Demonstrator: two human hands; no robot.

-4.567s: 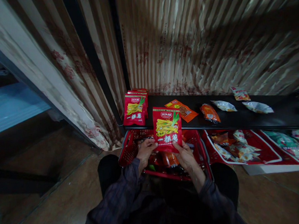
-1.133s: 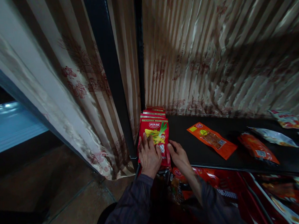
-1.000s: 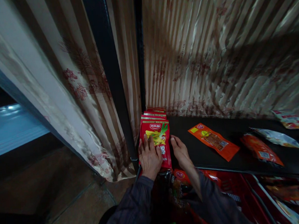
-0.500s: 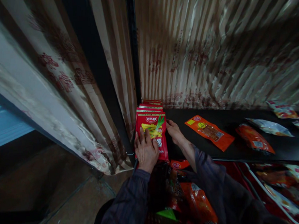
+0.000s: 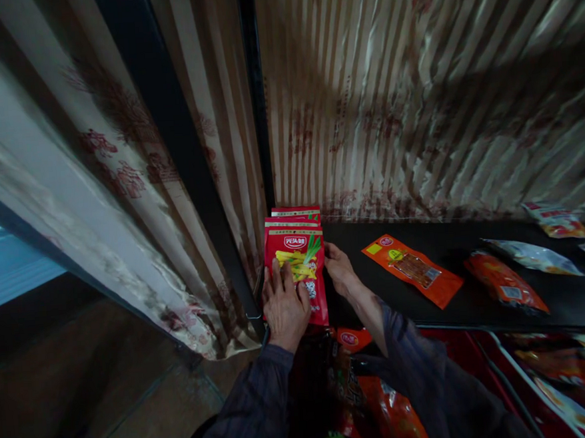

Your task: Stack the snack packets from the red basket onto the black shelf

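At the left end of the dark shelf lies a stack of red snack packets point(image 5: 298, 240), overlapping, with yellow strips and green stalks printed on the top one. My left hand point(image 5: 287, 309) rests flat on the top packet's lower left part, fingers stretched and apart. Against the stack's right edge is my right hand point(image 5: 340, 269), its fingers extended along the side; some fingertips are hidden. To its right an orange snack packet point(image 5: 416, 270) lies flat on the shelf.
Black posts point(image 5: 187, 139) and a patterned curtain point(image 5: 145, 189) stand close on the left. Another curtain point(image 5: 415, 104) hangs behind the shelf point(image 5: 346, 235). A red-orange packet point(image 5: 505, 283) and a white packet point(image 5: 535, 257) lie farther right. More packets point(image 5: 396, 412) sit below the shelf front.
The rear packets have drawn closer together, the stack's back end now more even. Both hands keep much the same places, and the whole view has shifted slightly.
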